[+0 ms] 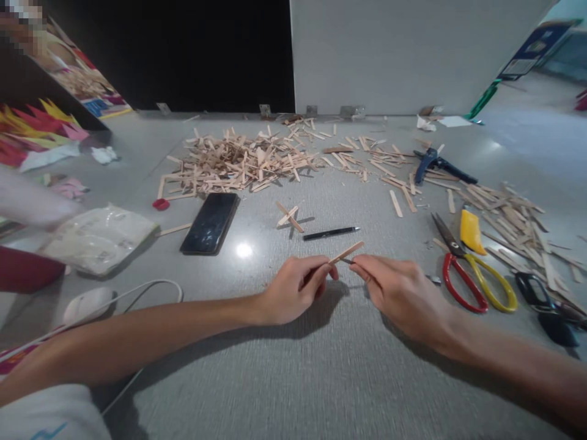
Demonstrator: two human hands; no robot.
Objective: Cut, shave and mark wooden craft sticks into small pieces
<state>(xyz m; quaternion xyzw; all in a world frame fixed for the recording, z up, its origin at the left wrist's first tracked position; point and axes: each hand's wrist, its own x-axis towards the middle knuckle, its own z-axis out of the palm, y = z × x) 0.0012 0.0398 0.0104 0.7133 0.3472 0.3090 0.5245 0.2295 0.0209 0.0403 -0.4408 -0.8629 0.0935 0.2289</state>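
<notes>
My left hand (pixel 300 287) is closed, pinching a wooden craft stick (pixel 347 252) that points up and to the right. Opposite it, my right hand (pixel 398 290) grips a thin dark tool (pixel 347 261) whose narrow tip lies against or just beside the stick; whether it touches I cannot tell. Most of that tool is hidden by the fingers. Beyond both hands rest a black pen (pixel 332 233) and a small crossed piece made of sticks (pixel 290 217). To the right of my right hand lie scissors (pixel 454 247) with one red and one yellow handle, blades apart.
A big heap of craft sticks (pixel 243 160) spreads across the back, with more sticks (pixel 513 214) at right. A phone (pixel 211 223), a clear plastic bag (pixel 103 238) and a white cable (pixel 147 284) lie left. Blue-handled pliers (pixel 428 164) and a yellow piece (pixel 471 231) are right. Panels (pixel 413 55) stand behind.
</notes>
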